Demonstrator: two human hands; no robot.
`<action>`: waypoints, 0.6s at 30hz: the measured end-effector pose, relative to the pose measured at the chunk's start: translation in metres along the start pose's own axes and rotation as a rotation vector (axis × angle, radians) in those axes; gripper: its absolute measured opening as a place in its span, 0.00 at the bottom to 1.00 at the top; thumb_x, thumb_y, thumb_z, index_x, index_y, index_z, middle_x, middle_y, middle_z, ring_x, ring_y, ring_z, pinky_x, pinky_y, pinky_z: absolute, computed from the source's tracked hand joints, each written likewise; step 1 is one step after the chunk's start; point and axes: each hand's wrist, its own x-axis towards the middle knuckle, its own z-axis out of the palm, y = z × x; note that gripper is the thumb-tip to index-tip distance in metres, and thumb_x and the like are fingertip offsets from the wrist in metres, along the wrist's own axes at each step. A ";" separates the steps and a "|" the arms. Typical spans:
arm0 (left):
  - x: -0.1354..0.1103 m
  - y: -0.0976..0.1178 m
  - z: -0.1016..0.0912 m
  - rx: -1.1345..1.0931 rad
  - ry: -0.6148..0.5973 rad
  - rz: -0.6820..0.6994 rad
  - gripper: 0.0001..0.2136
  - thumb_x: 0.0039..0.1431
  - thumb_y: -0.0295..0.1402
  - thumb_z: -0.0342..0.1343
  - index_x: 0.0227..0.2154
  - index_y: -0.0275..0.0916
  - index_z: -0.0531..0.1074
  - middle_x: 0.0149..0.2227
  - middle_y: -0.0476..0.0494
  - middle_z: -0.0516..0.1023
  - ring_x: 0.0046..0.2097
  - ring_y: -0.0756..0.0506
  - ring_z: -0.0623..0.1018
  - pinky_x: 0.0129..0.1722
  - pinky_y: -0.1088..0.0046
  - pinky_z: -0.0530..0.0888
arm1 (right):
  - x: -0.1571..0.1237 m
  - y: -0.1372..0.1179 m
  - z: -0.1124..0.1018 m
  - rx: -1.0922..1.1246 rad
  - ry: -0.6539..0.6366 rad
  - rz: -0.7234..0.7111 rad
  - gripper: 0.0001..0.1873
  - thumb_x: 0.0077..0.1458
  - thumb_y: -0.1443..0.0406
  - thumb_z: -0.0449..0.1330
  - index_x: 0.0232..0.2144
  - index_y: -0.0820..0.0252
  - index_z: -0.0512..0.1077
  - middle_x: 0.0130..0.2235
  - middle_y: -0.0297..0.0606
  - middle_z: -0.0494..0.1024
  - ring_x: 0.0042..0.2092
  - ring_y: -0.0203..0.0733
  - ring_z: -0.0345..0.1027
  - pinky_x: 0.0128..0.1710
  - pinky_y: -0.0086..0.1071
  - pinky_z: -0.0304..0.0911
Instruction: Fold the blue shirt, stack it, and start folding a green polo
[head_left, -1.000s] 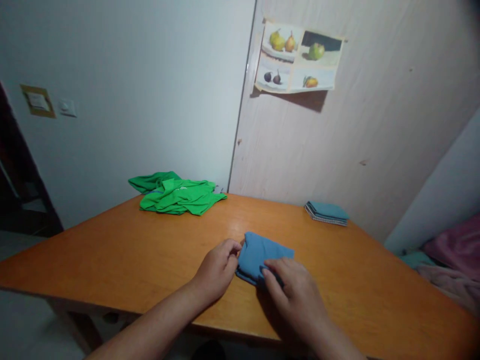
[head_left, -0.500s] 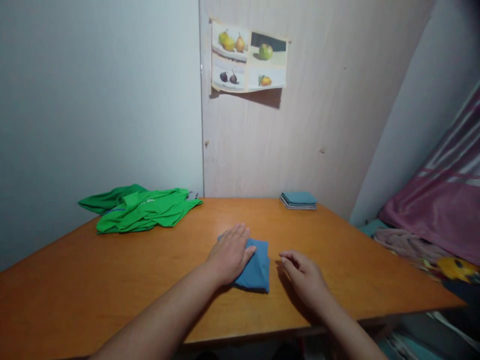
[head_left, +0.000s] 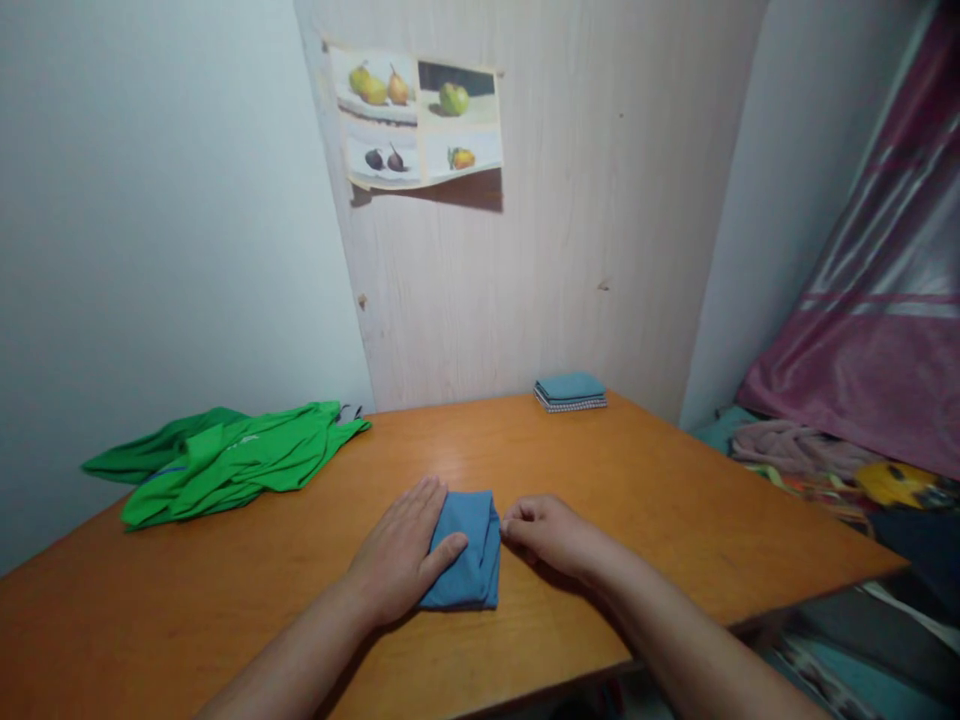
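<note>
The orange table (head_left: 675, 520) fills the lower half of the frame. Its near edge runs along the bottom, and its right edge drops off at the lower right toward a heap of bedding (head_left: 810, 455). Bare tabletop lies open on all sides of the 2 hands, widest to the right and toward the far wall.

A crumpled green shirt (head_left: 225, 460) sprawls at the middle left, well apart from the hands. A small stack of folded cloths (head_left: 570, 391) sits at the table's far edge, just right of centre, against the wood-grain panel (head_left: 562, 250), which carries a fruit poster (head_left: 416, 115) at the upper centre. A purple blanket (head_left: 885, 340) hangs at the right. Nothing lies between the hands and the stack.

The folded blue cloth (head_left: 474, 560) lies lower centre, near the table's front edge, its long axis running from the near edge toward the far wall.

The left hand (head_left: 401, 560) rests flat and open, palm down, on the cloth's left half. The right hand (head_left: 551, 530) has its fingers curled at the cloth's upper right corner. Whether they pinch the fabric cannot be told.
</note>
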 end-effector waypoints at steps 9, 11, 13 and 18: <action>-0.003 -0.002 -0.002 0.038 -0.012 0.017 0.37 0.67 0.56 0.40 0.69 0.35 0.51 0.71 0.35 0.51 0.70 0.37 0.54 0.68 0.55 0.56 | 0.019 -0.013 -0.006 0.016 -0.235 0.163 0.12 0.50 0.63 0.61 0.19 0.58 0.65 0.18 0.29 0.71 0.16 0.31 0.63 0.14 0.23 0.51; -0.003 -0.002 -0.003 0.042 -0.009 0.030 0.37 0.67 0.56 0.41 0.70 0.36 0.49 0.71 0.36 0.50 0.70 0.37 0.53 0.68 0.55 0.56 | 0.022 -0.014 -0.005 -0.023 -0.255 0.181 0.12 0.49 0.64 0.61 0.18 0.58 0.65 0.17 0.30 0.71 0.16 0.32 0.63 0.13 0.23 0.50; -0.004 -0.003 -0.002 0.049 -0.001 0.052 0.39 0.65 0.58 0.42 0.70 0.37 0.48 0.71 0.35 0.49 0.70 0.36 0.53 0.68 0.54 0.56 | 0.025 -0.014 -0.002 -0.032 -0.223 0.134 0.10 0.46 0.67 0.60 0.17 0.58 0.65 0.16 0.29 0.70 0.15 0.32 0.62 0.13 0.23 0.51; -0.005 -0.002 -0.001 0.091 -0.013 0.100 0.51 0.55 0.67 0.47 0.71 0.35 0.45 0.71 0.31 0.46 0.70 0.31 0.51 0.68 0.51 0.54 | 0.032 -0.012 0.005 0.018 -0.061 -0.038 0.04 0.48 0.69 0.55 0.24 0.58 0.67 0.18 0.25 0.68 0.18 0.30 0.60 0.18 0.23 0.54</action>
